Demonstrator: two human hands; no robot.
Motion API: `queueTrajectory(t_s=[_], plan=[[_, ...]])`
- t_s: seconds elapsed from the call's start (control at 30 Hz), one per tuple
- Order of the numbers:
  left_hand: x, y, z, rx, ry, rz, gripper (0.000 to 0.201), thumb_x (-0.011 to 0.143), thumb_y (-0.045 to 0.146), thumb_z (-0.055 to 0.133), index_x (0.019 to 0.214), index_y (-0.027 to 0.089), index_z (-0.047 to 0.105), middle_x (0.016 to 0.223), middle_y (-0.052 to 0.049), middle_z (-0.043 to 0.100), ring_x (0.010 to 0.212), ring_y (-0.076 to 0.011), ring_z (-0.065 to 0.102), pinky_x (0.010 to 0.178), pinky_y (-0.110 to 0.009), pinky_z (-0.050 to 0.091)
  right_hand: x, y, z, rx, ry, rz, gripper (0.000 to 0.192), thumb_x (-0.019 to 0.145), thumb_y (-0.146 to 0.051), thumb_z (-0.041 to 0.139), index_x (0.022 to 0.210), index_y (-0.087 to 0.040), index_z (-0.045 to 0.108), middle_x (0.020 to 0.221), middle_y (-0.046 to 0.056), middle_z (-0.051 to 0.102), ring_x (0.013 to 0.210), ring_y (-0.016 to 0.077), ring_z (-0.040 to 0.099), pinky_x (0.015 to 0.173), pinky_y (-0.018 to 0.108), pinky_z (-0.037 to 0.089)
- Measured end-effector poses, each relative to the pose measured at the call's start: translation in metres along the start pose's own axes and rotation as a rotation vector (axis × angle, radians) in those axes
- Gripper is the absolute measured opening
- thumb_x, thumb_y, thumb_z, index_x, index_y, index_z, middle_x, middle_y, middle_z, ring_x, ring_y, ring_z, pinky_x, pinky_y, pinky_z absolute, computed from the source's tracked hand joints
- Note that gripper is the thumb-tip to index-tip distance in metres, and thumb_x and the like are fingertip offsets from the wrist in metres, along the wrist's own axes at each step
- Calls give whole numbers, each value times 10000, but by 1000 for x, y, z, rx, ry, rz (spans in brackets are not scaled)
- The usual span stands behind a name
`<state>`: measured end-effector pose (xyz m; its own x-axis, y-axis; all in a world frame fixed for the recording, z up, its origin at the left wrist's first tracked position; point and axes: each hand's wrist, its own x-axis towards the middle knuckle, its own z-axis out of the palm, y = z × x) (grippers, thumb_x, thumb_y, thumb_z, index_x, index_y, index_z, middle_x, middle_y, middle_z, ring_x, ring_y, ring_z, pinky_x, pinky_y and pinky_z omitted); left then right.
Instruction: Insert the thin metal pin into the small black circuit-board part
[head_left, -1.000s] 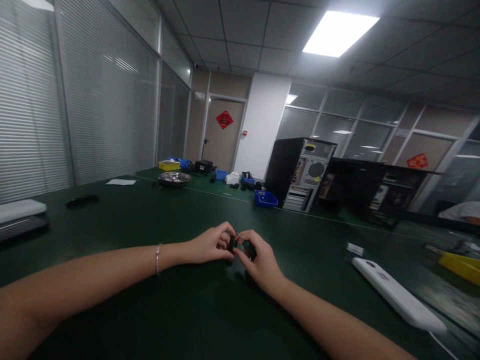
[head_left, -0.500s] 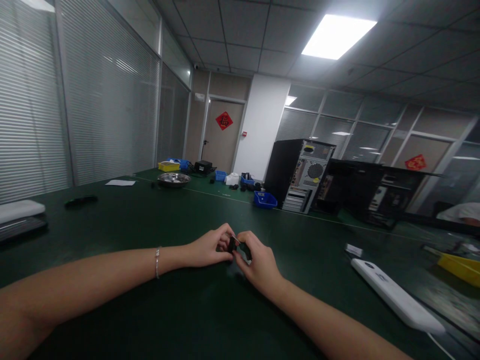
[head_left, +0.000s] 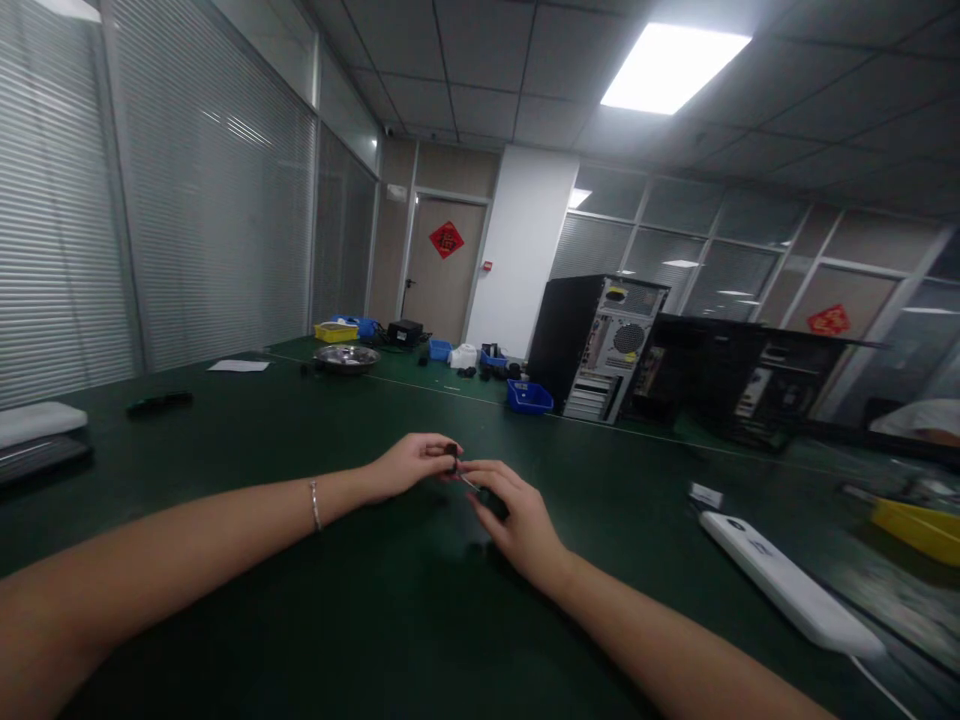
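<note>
On my head feed I count two hands, both on the near side of the black computer tower [head_left: 577, 345] and left of it. The left hand [head_left: 416, 462] has its fingertips pinched on one small black part [head_left: 452, 455]; the right hand [head_left: 519, 508] is curled around one tool with a dark handle [head_left: 495, 502] and a thin pale shaft pointing at the part. The part sits just above the green table [head_left: 420, 620], nearer to me than the tower.

I count three blue trays: one [head_left: 529, 399] just left of the tower, two [head_left: 439, 350] farther back on that side. Of two yellow trays, one [head_left: 336, 332] lies far left of the tower, the other [head_left: 921, 532] to its right and nearer. One metal bowl [head_left: 346, 361] and one sheet of paper [head_left: 238, 366] are also left of it; one white strip [head_left: 787, 580] with a cord is in front and right.

Fingers hide most of the part, so I can't tell whether the shaft touches it. The tool's handle is largely inside the palm. Right of the tower, dark equipment [head_left: 750, 380] blurs together, and a person's pale sleeve [head_left: 919, 418] is cut off by the frame.
</note>
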<state>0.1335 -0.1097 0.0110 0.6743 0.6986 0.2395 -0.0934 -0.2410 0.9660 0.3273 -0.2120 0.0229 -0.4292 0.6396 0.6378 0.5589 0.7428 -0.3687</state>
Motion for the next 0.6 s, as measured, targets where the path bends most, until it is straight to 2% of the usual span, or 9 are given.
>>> queueTrajectory(t_s=[0.07,0.17,0.2,0.3,0.37,0.47,0.53,0.6], plan=[[7,-7,-28,-15,163,24,269,784,225,625,1021,102,586,955,-98,664,895,-205,627,839,-365,474,-1,3,0,20,24,-3,290,845,-126,519,1103,-245,579,1136,59,593,1048,192,562,900,331,457],[11,-15,-83,5,518,-7,165,792,142,601,951,98,607,895,-75,666,842,-172,623,817,-324,478,-2,6,-1,30,31,5,264,847,-135,522,1079,-237,594,1078,64,611,1000,195,581,865,335,476],[9,-16,-102,15,593,-16,140,807,113,573,943,90,594,871,-66,658,830,-157,612,815,-308,472,-3,7,-2,31,30,10,257,845,-135,524,1070,-234,597,1058,64,614,983,194,585,852,332,481],[-3,-14,-149,37,748,-21,101,865,69,467,931,68,542,816,-33,617,800,-121,565,815,-279,443,-4,7,-3,33,14,30,239,843,-126,524,1047,-224,602,1013,59,614,947,188,585,829,318,480],[-11,-10,-167,47,819,-28,108,880,44,418,921,69,515,790,-14,590,788,-108,537,812,-262,425,-4,6,-3,33,5,41,223,844,-123,521,1028,-217,606,994,56,611,933,183,582,820,310,474],[-14,-6,-167,45,810,-43,111,890,58,409,929,68,512,794,-15,587,793,-112,529,794,-249,421,-4,6,-3,32,9,63,191,847,-130,524,997,-210,611,964,51,610,906,179,581,800,301,469],[-9,-6,-150,31,727,-52,131,891,105,441,968,57,535,822,-35,607,800,-129,548,773,-258,434,-3,8,-3,26,11,90,169,850,-145,529,980,-210,615,943,48,613,884,180,583,779,299,468],[-3,-6,-122,12,617,-65,203,886,149,471,1039,51,560,843,-64,629,791,-147,573,751,-280,450,-3,10,-3,18,11,128,147,855,-168,533,967,-210,618,930,47,618,870,184,586,764,302,466]])
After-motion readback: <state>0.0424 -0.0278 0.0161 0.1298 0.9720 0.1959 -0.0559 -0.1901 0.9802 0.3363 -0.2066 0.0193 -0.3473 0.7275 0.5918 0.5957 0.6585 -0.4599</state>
